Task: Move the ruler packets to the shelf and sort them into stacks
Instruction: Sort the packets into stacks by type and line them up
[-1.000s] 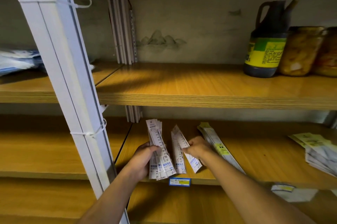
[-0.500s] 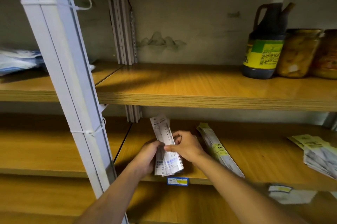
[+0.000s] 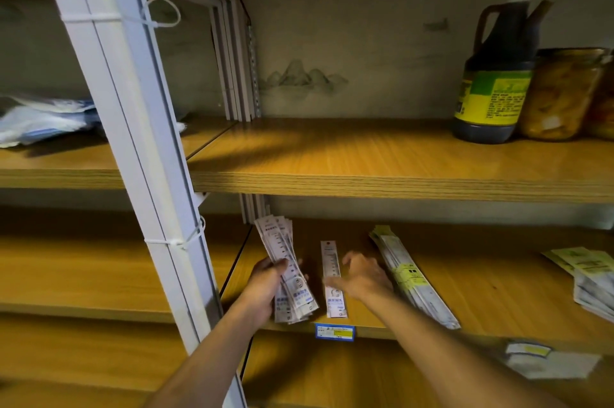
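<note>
My left hand (image 3: 267, 281) grips a fanned bundle of white ruler packets (image 3: 288, 269) with blue print, held over the left end of the lower wooden shelf (image 3: 471, 281). One single white ruler packet (image 3: 333, 278) lies flat on that shelf just right of the bundle. My right hand (image 3: 360, 274) hovers beside it with fingers spread, holding nothing. A stack of longer ruler packets with yellow labels (image 3: 410, 274) lies diagonally to the right of my right hand.
More yellow-and-white packets (image 3: 588, 278) lie at the shelf's right end. A dark sauce bottle (image 3: 496, 75) and glass jars (image 3: 561, 95) stand on the upper shelf. A white metal upright (image 3: 133, 148) rises left of my arms. A blue price tag (image 3: 335, 332) sits on the shelf edge.
My right hand pulled one packet from the bundle, laid it flat on the shelf and let go. The left hand keeps the bundle.
</note>
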Action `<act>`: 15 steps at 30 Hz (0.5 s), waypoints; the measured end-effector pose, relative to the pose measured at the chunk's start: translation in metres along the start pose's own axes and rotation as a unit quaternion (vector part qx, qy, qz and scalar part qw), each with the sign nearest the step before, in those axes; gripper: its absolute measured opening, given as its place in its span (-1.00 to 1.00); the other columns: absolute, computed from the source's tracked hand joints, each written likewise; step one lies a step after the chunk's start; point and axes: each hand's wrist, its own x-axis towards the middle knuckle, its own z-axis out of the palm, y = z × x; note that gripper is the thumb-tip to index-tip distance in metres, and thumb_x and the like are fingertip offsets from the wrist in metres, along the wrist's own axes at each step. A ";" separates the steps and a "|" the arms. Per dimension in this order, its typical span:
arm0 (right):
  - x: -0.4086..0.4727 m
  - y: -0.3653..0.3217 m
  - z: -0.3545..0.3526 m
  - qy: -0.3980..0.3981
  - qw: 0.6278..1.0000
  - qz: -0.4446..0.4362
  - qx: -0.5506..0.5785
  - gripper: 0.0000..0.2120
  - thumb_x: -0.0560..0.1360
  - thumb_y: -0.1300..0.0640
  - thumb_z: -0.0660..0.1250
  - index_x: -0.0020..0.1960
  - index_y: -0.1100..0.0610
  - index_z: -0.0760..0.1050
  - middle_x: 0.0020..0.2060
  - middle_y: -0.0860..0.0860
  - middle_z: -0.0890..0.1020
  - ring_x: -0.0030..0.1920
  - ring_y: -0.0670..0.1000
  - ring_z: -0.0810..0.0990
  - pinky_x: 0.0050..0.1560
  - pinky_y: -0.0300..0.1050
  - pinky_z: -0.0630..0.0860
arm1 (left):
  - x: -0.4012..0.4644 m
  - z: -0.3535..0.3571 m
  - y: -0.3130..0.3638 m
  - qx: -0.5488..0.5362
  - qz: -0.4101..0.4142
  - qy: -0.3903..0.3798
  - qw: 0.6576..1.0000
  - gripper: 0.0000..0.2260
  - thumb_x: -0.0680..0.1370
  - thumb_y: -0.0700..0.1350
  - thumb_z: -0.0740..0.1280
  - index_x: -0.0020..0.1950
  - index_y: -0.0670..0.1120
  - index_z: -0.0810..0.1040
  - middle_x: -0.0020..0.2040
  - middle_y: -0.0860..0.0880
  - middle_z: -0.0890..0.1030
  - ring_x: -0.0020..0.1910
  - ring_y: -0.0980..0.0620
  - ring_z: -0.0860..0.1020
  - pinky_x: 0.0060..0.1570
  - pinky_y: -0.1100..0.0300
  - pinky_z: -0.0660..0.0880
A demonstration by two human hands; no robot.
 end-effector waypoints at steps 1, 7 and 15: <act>0.001 0.001 0.003 -0.016 1.000 0.010 -0.017 -0.39 0.37 -0.20 0.45 0.32 -0.02 0.37 0.28 0.02 0.45 0.29 0.10 0.44 0.11 -0.05 0.47 | 0.001 -0.003 -0.001 0.006 0.000 -0.002 1.000 -0.79 0.64 -0.16 0.20 0.25 -0.04 0.50 0.03 -0.04 0.71 -0.02 -0.08 0.69 0.10 -0.15 0.53; 0.014 -0.009 0.007 -0.030 0.996 0.026 -0.079 -0.51 0.45 0.13 0.44 0.33 0.06 0.38 0.27 0.07 0.49 0.26 0.14 0.49 0.15 -0.04 0.54 | 0.002 -0.015 -0.008 0.041 -0.006 -0.017 0.999 -0.80 0.63 -0.14 0.24 0.24 -0.03 0.51 -0.04 -0.12 0.72 -0.05 -0.11 0.70 -0.06 -0.04 0.55; 0.014 -0.002 -0.013 -0.074 0.996 0.034 -0.036 -0.57 0.44 0.26 0.44 0.27 0.14 0.44 0.17 0.12 0.58 0.12 0.11 0.60 -0.03 -0.12 0.57 | 0.004 -0.021 -0.004 0.037 -0.012 -0.026 0.999 -0.81 0.62 -0.14 0.25 0.22 -0.05 0.52 -0.02 -0.12 0.71 -0.05 -0.09 0.70 -0.08 -0.03 0.56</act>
